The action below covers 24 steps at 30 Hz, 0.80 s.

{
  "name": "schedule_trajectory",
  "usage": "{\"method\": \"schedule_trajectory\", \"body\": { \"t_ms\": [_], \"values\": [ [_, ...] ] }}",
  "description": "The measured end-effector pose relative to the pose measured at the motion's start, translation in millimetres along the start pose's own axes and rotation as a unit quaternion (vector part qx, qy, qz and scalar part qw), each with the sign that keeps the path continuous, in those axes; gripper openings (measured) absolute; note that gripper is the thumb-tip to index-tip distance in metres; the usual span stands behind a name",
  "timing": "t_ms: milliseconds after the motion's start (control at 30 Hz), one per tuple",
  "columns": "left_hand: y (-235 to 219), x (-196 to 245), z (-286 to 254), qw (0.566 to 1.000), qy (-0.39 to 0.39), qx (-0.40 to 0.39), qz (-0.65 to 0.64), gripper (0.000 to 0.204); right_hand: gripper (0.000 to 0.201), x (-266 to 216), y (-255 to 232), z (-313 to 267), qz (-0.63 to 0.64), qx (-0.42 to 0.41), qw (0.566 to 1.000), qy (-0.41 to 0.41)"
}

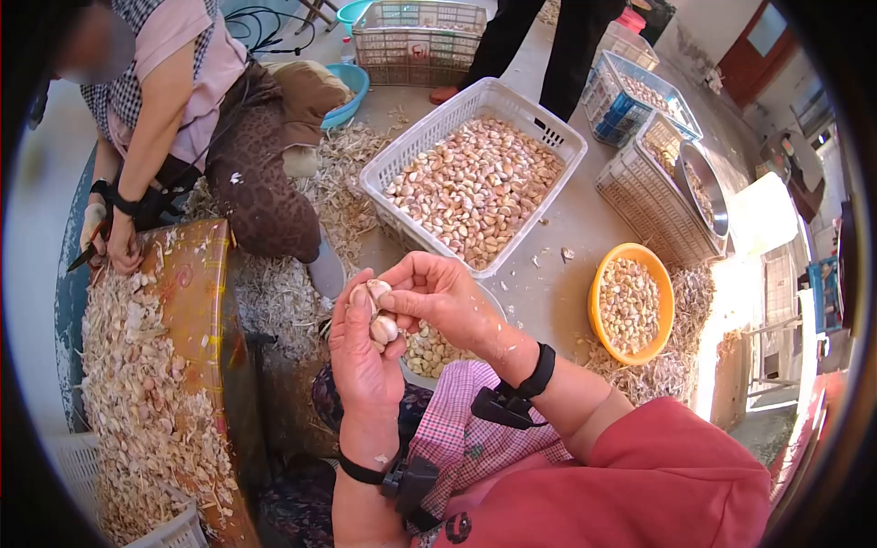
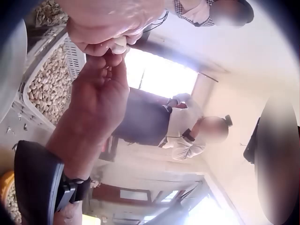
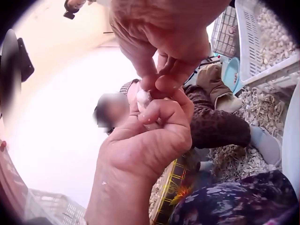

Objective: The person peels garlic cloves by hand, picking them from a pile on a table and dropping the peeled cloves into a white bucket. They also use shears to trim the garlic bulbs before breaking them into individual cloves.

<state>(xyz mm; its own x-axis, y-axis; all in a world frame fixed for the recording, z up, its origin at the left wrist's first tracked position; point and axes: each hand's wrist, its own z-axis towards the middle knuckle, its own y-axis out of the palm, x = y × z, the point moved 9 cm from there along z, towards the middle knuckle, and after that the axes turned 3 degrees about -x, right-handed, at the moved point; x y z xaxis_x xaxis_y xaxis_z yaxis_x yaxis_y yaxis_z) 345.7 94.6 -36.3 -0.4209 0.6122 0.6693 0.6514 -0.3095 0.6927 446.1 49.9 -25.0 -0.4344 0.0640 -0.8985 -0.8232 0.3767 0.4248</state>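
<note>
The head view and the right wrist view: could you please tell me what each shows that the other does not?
Only the head view shows the orange bowl of cloves and the husk-strewn tray. Only the right wrist view shows the left hand from below, fingers curled round the garlic bulb. Both show the right hand pinching at that bulb, the white crate of cloves and a seated person.

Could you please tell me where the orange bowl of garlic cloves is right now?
In the head view, the orange bowl sits on the floor at the person's right, beside the right hand and below the white crate.
</note>
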Motion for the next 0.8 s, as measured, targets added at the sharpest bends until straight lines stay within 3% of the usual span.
{"method": "schedule_trajectory", "body": {
  "t_ms": [100, 200, 300, 367, 400, 467, 500, 567, 600, 633, 700, 733, 767, 800],
  "values": [
    [8, -56, 33, 0.995, -0.085, -0.019, -0.053, 0.023, 0.018, 14, -57, 0, 0.032, 0.082, 0.995, 0.045],
    [4, -113, 67, 0.992, -0.111, 0.011, -0.05, 0.025, 0.022, 29, -107, 2, 0.024, 0.142, 0.989, 0.032],
    [8, -153, 102, 0.988, -0.137, 0.03, -0.07, 0.037, 0.037, 51, -167, 12, -0.022, 0.173, 0.985, 0.014],
    [27, -169, 119, 0.984, -0.161, -0.018, -0.076, 0.058, 0.052, 59, -202, 9, -0.041, 0.241, 0.97, 0.004],
    [31, -173, 119, 0.984, -0.159, -0.017, -0.076, 0.058, 0.061, 60, -209, 5, -0.094, 0.247, 0.964, 0.038],
    [41, -187, 113, 0.977, -0.194, -0.016, -0.083, 0.077, 0.059, 65, -221, -3, -0.087, 0.269, 0.959, 0.029],
    [37, -195, 114, 0.978, -0.192, -0.012, -0.084, 0.077, 0.056, 64, -222, -9, -0.078, 0.294, 0.952, 0.02],
    [24, -210, 115, 0.974, -0.19, 0.045, -0.112, 0.088, 0.053, 60, -218, -20, -0.055, 0.295, 0.954, 0.013],
    [21, -211, 114, 0.967, -0.185, 0.095, -0.146, 0.078, 0.049, 63, -217, -26, -0.018, 0.308, 0.951, 0.028],
    [11, -220, 114, 0.967, -0.183, 0.096, -0.147, 0.078, 0.045, 66, -215, -32, 0.02, 0.319, 0.947, 0.042],
    [-1, -225, 121, 0.978, -0.147, 0.024, -0.148, 0.052, 0.041, 61, -201, -36, 0.03, 0.288, 0.957, 0.026],
    [15, -205, 105, 0.97, -0.168, 0.075, -0.16, 0.031, 0.038, 57, -191, -34, 0.04, 0.258, 0.965, 0.01],
    [16, -192, 99, 0.972, -0.15, 0.079, -0.164, 0.031, 0.038, 55, -181, -34, 0.038, 0.24, 0.97, 0.011],
    [22, -184, 91, 0.972, -0.162, 0.021, -0.171, 0.032, 0.035, 54, -174, -36, 0.058, 0.251, 0.966, 0.017]
  ]
}}
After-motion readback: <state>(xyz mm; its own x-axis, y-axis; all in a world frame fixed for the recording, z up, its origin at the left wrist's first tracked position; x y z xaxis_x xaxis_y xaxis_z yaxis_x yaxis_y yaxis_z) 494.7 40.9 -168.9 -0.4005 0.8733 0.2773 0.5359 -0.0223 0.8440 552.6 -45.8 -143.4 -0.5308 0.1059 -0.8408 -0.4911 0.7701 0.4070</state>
